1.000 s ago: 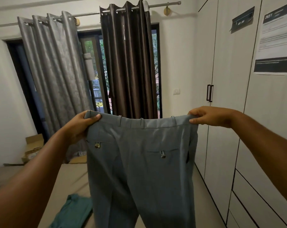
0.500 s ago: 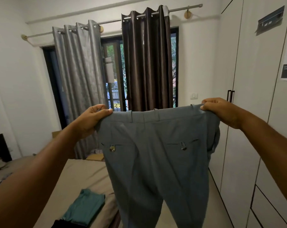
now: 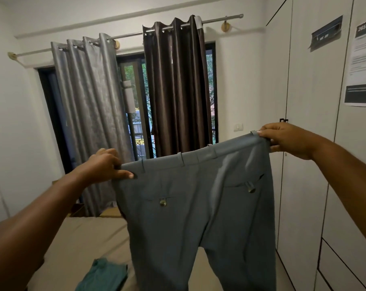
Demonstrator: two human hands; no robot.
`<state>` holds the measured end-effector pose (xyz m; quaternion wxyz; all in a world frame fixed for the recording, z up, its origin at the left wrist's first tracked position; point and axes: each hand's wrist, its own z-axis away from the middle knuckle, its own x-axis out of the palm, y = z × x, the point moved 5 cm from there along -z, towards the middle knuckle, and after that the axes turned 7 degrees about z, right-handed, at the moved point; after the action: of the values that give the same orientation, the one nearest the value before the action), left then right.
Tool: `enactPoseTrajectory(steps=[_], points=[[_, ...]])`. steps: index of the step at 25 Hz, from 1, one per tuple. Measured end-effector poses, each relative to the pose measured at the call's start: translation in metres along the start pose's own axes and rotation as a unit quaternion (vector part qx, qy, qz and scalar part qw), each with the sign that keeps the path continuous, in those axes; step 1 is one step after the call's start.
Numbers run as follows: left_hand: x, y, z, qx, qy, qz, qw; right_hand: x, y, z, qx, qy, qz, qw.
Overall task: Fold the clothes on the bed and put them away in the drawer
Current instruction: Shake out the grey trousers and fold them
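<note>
- Head view is showing the left hand (image 3: pixel 106 166) and the right hand (image 3: pixel 287 141) holding up grey-blue trousers (image 3: pixel 198 217) by the waistband, one hand at each end. The right end is sitting higher, so the band is slanting.
- Left fingers are curling over their corner of the band, with the thumb (image 3: pixel 127 175) pressing flat on the near face. Right fingers (image 3: pixel 264 134) are pinching the opposite corner, closed on the cloth.
- Below the fingers the trousers are hanging freely, seat side facing the camera, with the legs dropping out of view above the bed (image 3: pixel 77 244).
- Well below the left fingers a green garment (image 3: pixel 103 276) is lying on the bed, apparently folded, so one piece looks done.
- These trousers are not yet being folded, and nothing is going into a drawer. Beyond the right fingers the white wardrobe (image 3: pixel 308 206) is standing closed; its lower panels may be drawer fronts.
- Thin, smooth woven cloth is draping in soft creases, with narrow belt loops and two back pockets fastened by shiny round buttons. The tan sheet is looking matte and flat.
</note>
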<state>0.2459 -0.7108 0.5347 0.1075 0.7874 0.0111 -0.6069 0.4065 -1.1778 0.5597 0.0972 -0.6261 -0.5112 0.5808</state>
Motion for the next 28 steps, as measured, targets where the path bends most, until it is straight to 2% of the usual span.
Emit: enactPoseTrajectory(steps=[1, 2, 4, 6, 7, 9, 11, 14, 16, 19, 21, 23, 25, 26, 27, 28], points=[[0.000, -0.005, -0.002, -0.008, 0.013, 0.053, 0.998, 0.001, 0.001, -0.005, 0.018, 0.021, 0.019, 0.999], [0.000, -0.010, -0.004, -0.021, 0.025, 0.152, 0.988, 0.002, 0.001, -0.009, 0.040, 0.037, 0.042, 0.998], [0.008, -0.016, -0.009, -0.046, 0.034, 0.376, 0.925, 0.004, 0.003, -0.014, 0.079, 0.051, 0.061, 0.994], [0.014, -0.017, -0.012, -0.063, 0.031, 0.494, 0.867, 0.007, 0.005, -0.019, 0.111, 0.067, 0.031, 0.991], [0.016, -0.019, -0.014, -0.075, 0.030, 0.522, 0.849, 0.009, 0.006, -0.021, 0.122, 0.090, 0.034, 0.988], [0.018, -0.017, -0.019, -0.108, 0.036, 0.518, 0.848, 0.014, 0.005, -0.025, 0.140, 0.167, 0.121, 0.969], [0.019, -0.005, -0.026, -0.126, 0.059, 0.469, 0.872, 0.032, -0.010, -0.031, 0.129, 0.221, 0.244, 0.936], [0.011, 0.034, -0.039, -0.095, 0.079, 0.405, 0.906, 0.077, -0.054, -0.042, 0.077, 0.221, 0.326, 0.916], [0.007, 0.068, -0.042, -0.057, 0.081, 0.386, 0.917, 0.111, -0.088, -0.049, 0.036, 0.184, 0.313, 0.931], [0.000, 0.115, -0.038, -0.007, 0.096, 0.349, 0.932, 0.163, -0.138, -0.052, -0.042, 0.093, 0.207, 0.973], [-0.003, 0.136, -0.029, 0.005, 0.049, 0.423, 0.905, 0.178, -0.153, -0.054, -0.053, 0.078, 0.159, 0.983], [-0.009, 0.138, -0.021, 0.006, 0.002, 0.546, 0.838, 0.183, -0.154, -0.053, -0.054, 0.065, 0.070, 0.994], [-0.014, 0.132, -0.008, 0.010, -0.051, 0.631, 0.774, 0.189, -0.154, -0.049, -0.079, 0.016, 0.002, 0.997], [-0.016, 0.129, -0.003, 0.018, -0.071, 0.658, 0.750, 0.192, -0.156, -0.047, -0.100, 0.003, 0.020, 0.995], [-0.016, 0.124, -0.001, 0.032, -0.078, 0.669, 0.739, 0.194, -0.156, -0.046, -0.114, 0.008, 0.056, 0.992], [-0.015, 0.119, -0.001, 0.048, -0.074, 0.664, 0.743, 0.193, -0.156, -0.046, -0.122, 0.033, 0.084, 0.988]])
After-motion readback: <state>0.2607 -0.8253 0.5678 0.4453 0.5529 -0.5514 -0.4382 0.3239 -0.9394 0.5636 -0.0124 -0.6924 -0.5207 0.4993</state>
